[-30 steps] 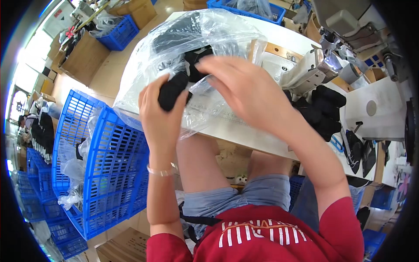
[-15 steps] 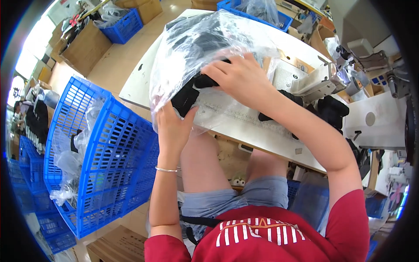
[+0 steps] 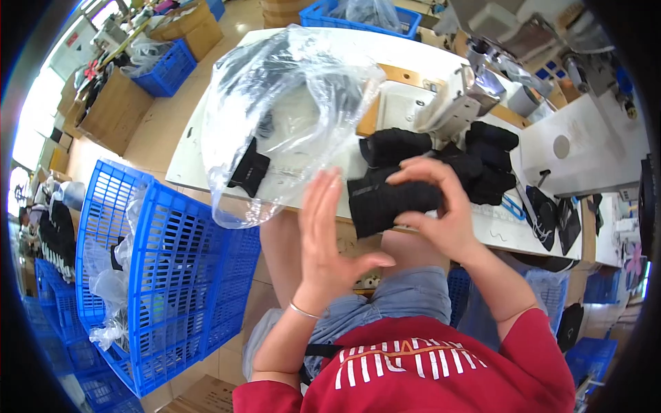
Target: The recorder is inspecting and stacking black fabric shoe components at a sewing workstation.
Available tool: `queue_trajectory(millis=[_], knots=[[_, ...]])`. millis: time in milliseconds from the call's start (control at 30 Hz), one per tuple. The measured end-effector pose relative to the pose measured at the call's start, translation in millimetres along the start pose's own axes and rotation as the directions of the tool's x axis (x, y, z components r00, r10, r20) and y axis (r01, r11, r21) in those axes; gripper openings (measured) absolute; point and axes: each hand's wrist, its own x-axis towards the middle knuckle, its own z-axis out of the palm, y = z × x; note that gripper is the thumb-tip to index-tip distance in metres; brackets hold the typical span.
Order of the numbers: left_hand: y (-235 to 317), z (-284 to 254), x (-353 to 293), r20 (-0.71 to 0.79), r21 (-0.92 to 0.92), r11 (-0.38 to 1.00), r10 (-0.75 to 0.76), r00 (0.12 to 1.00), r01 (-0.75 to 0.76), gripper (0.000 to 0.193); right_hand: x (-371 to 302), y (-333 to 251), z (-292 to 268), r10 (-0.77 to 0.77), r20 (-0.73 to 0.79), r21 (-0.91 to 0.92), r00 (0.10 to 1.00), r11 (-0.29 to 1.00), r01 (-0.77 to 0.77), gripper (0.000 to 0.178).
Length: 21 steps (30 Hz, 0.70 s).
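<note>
My right hand [image 3: 444, 206] grips a black ribbed fabric bundle [image 3: 375, 206] at the table's front edge, thumb below and fingers above. To its left, my left hand [image 3: 322, 241] is open, fingers stretched upward and thumb out to the side, with nothing in it. More black fabric bundles [image 3: 491, 158] lie in a cluster just beyond my right hand, beside the sewing machine [image 3: 451, 103]. On the left of the table a clear plastic bag [image 3: 303, 113] lies spread out, its mouth toward me. A small black fabric piece [image 3: 251, 168] shows through the bag near that mouth.
A tall blue plastic crate [image 3: 148, 289] holding clear bags stands at the left, close to the white table [image 3: 189, 155]. Blue-handled scissors [image 3: 511, 206] lie on the right of the table. Another blue crate [image 3: 313, 15] stands behind it. Cardboard boxes [image 3: 113, 117] stand farther left.
Both hands have come out of the plastic bag and moved right and nearer. My right hand now holds a black bundle; my left hand has opened. The bag has sagged flatter.
</note>
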Motion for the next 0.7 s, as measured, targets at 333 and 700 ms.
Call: queue_trajectory(millis=[333, 700], knots=[[1, 42, -23, 0.365, -0.422, 0.784, -0.312, 0.877, 0.455, 0.059, -45, 4, -12, 0.087, -0.098, -0.342, 0.991, 0.933, -0.115, 0.058], [16, 45, 0, 0.268, -0.265, 0.962, 0.008, 0.963, 0.066, 0.046, -54, 17, -24, 0.134, -0.090, -0.103, 0.987, 0.984, -0.143, 0.035]])
